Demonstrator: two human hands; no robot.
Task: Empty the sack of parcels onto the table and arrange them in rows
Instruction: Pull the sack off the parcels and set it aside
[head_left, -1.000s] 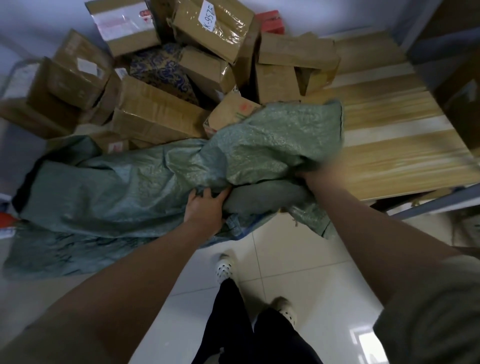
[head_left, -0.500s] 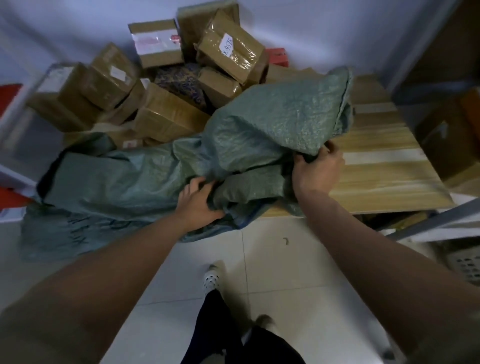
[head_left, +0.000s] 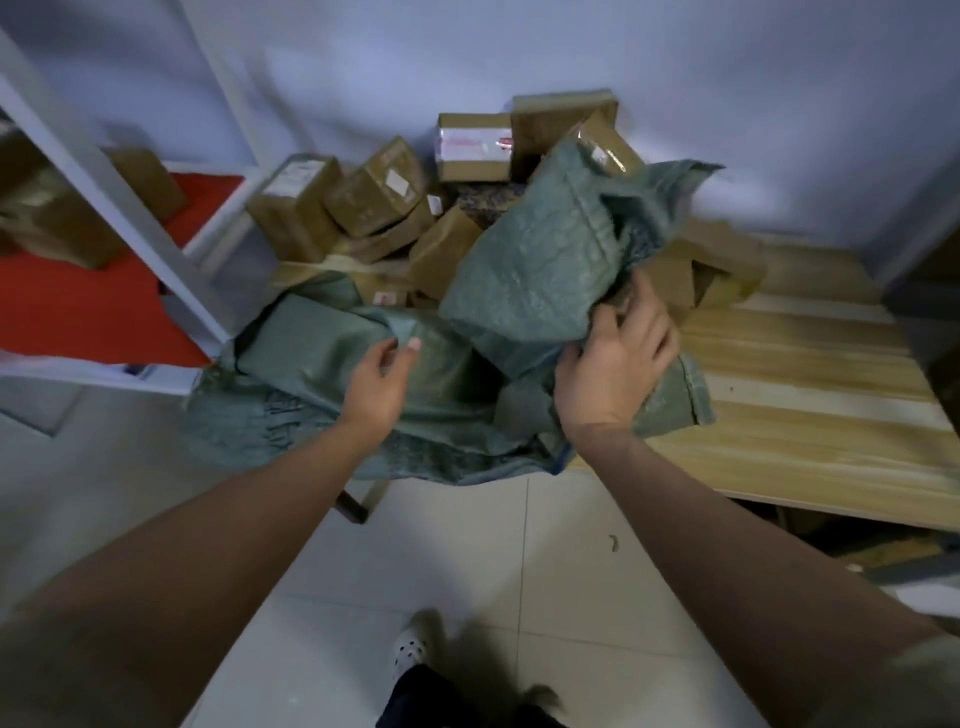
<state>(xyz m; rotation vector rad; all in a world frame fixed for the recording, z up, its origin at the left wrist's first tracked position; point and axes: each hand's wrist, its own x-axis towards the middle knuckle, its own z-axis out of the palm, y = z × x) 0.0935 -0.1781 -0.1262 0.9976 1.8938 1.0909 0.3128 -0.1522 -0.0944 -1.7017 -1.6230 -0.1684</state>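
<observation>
A limp green woven sack (head_left: 524, 270) lies crumpled over the near left part of the wooden table (head_left: 810, 395), one end raised and the rest hanging over the table's front edge. My right hand (head_left: 613, 369) grips the bunched fabric under the raised end. Just over the sack's flat left part hovers my left hand (head_left: 379, 384), fingers apart and holding nothing. Several brown cardboard parcels (head_left: 379, 192) sit in a loose heap behind the sack against the wall; the sack hides part of the heap.
A white metal shelf frame (head_left: 119, 208) with a red surface (head_left: 83, 312) and boxes stands at the left. A pale wall runs behind the table. The floor is tiled, and my foot (head_left: 410, 649) shows below. A dark table leg (head_left: 353, 506) stands under the sack.
My left hand has let go of the sack and opened. My right hand has lifted the sack's end higher and toward the parcel heap. The view has tilted up and left.
</observation>
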